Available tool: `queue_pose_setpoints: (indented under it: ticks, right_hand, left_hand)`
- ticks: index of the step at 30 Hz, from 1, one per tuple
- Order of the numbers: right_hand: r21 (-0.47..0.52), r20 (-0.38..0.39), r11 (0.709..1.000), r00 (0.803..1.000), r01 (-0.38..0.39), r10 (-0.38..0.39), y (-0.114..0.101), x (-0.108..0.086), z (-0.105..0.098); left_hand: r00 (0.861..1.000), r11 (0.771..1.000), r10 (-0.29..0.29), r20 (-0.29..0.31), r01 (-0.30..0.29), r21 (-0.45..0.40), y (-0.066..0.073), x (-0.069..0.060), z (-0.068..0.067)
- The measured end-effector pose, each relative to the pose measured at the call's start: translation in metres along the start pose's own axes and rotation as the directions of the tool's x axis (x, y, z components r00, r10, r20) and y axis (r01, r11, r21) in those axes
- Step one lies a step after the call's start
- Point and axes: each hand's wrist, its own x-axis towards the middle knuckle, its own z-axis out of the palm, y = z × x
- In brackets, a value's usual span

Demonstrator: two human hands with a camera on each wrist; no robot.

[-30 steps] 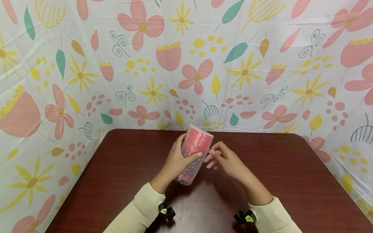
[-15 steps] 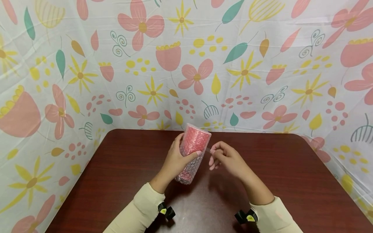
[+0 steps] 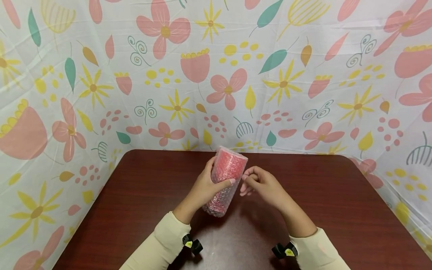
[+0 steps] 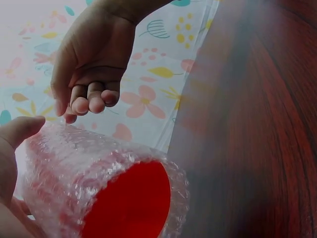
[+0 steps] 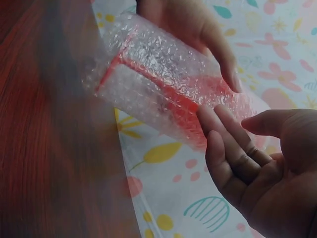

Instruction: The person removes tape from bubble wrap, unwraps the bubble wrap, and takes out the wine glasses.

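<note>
Clear bubble wrap (image 3: 221,198) surrounds a red cylindrical object (image 3: 230,165), held tilted above the table. My left hand (image 3: 204,185) grips the bundle from the left, its thumb across the front. In the left wrist view, one end of the bundle shows a smooth red round face (image 4: 131,203) inside the wrap. My right hand (image 3: 261,185) is at the right side, thumb and index fingertip pinching the wrap's edge; the other fingers (image 5: 230,144) are loosely bent. The exact pinched bit is too small to make out. What kind of object is wrapped is unclear.
Beneath the hands lies a dark reddish-brown wooden table (image 3: 141,202) with rounded back corners. A white cloth (image 3: 189,97) printed with flowers and leaves hangs behind it and along both sides. Black wrist devices (image 3: 192,244) sit at both sleeve cuffs.
The bundle tipped slightly left, then came back right. The right hand drew away, a thin clear strip stretching from the wrap to its fingertips, and is now close against the bundle again.
</note>
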Motion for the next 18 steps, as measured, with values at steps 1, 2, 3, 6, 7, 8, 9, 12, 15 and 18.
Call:
queue_pose_setpoints:
  ticks: [1,2,3,6,7,8,9,12,15,18]
  right_hand:
    - [-0.003,0.002,1.0,1.0,-0.004,0.004,0.0002,0.0003,0.0002]
    - [-0.008,0.005,1.0,1.0,-0.003,0.003,0.0004,0.0006,0.0002]
    - [-0.009,0.006,1.0,1.0,-0.006,0.006,0.0006,0.0008,0.0003]
    - [-0.019,0.002,1.0,1.0,-0.015,0.015,0.0023,0.0013,0.0]
    - [-0.022,-0.004,1.0,1.0,-0.02,0.02,0.003,0.0014,0.0]
    - [-0.026,-0.008,0.999,1.0,-0.022,0.022,0.0034,0.0015,-0.0002]
    - [-0.029,-0.011,0.999,1.0,-0.025,0.024,0.0038,0.0015,-0.0004]
    - [-0.034,-0.013,0.999,1.0,-0.026,0.025,0.0046,0.0014,-0.0012]
    - [-0.033,-0.005,0.999,1.0,-0.012,0.012,0.0046,0.0011,-0.0018]
    - [-0.036,-0.002,0.999,1.0,0.013,-0.013,0.0036,0.0008,-0.0012]
  left_hand:
    - [1.0,1.0,-0.003,0.008,0.003,-0.003,0.0001,-0.0003,-0.0004]
    - [1.0,1.0,-0.007,0.017,0.007,-0.005,0.0004,-0.0007,-0.0007]
    - [1.0,1.0,-0.013,0.023,0.013,0.0,0.0007,-0.0011,-0.001]
    - [0.999,1.0,-0.028,0.037,0.028,0.001,0.002,-0.0017,-0.0017]
    - [0.999,0.999,-0.032,0.034,0.032,-0.001,0.0024,-0.0018,-0.0019]
    - [0.999,0.999,-0.033,0.028,0.033,-0.004,0.0026,-0.0016,-0.0021]
    - [0.999,0.999,-0.034,0.022,0.034,-0.007,0.0028,-0.0014,-0.0022]
    - [1.0,0.999,-0.028,0.004,0.028,-0.023,0.0026,-0.0005,-0.0026]
    - [1.0,0.999,-0.023,-0.002,0.023,-0.026,0.0022,0.0,-0.0031]
    - [1.0,1.0,-0.014,-0.014,0.014,-0.019,0.0021,0.0004,-0.0031]
